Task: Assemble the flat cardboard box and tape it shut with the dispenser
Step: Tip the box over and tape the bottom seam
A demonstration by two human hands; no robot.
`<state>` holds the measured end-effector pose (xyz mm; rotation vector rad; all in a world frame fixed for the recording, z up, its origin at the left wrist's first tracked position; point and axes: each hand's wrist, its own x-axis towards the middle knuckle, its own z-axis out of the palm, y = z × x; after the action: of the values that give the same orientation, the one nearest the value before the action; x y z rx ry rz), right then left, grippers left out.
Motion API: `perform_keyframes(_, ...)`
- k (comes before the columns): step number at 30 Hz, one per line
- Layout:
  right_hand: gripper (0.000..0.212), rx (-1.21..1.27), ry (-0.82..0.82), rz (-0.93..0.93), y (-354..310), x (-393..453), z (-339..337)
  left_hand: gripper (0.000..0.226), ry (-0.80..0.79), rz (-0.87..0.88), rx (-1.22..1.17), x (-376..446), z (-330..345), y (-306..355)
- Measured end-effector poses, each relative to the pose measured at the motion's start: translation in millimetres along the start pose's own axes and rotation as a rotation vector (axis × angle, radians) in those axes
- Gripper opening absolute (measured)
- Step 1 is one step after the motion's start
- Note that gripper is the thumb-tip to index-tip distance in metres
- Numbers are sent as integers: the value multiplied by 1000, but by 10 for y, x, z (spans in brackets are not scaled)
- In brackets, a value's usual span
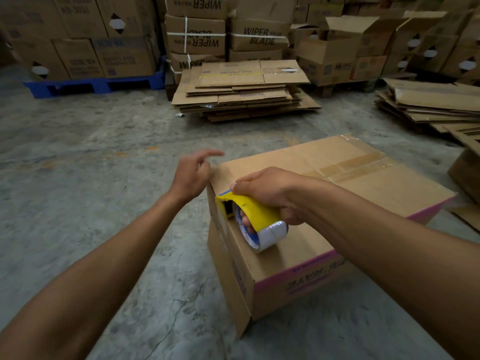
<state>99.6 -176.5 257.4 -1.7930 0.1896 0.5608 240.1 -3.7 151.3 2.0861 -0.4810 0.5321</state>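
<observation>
An assembled cardboard box (363, 188) with a pink band along its lower edge stands on the concrete floor, flaps closed, with clear tape running along its top seam. My right hand (270, 190) grips a yellow tape dispenser (249, 211) with a clear tape roll, pressed against the box's near left top edge. My left hand (192, 175) hovers just left of that top corner, fingers spread and forefinger pointing out, holding nothing.
A pile of flattened cardboard (244, 92) lies on the floor ahead, another pile (431, 105) at the right. Stacked cartons line the back, some on a blue pallet (96, 85). Another box (467, 172) sits at the right edge.
</observation>
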Motion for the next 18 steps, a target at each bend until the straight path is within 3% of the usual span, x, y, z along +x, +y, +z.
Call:
perform_keyframes(2,25,-13,-27,41,-18,10,17,65,-321,169,126,-146,-81,-18)
perform_keyframes(4,32,-6,-47,71,-36,21,43,79,-508,251,268,-217,-148,-109)
perform_keyframes(7,37,-3,-56,67,-40,12,85,77,-585,290,387,-206,-158,-196)
perform_keyframes(12,25,9,-13,-14,53,-111,117,80,-690,338,512,-130,-172,-262)
perform_keyframes(18,35,88,68,-86,276,-299,76,84,-745,305,626,-123,-154,-96)
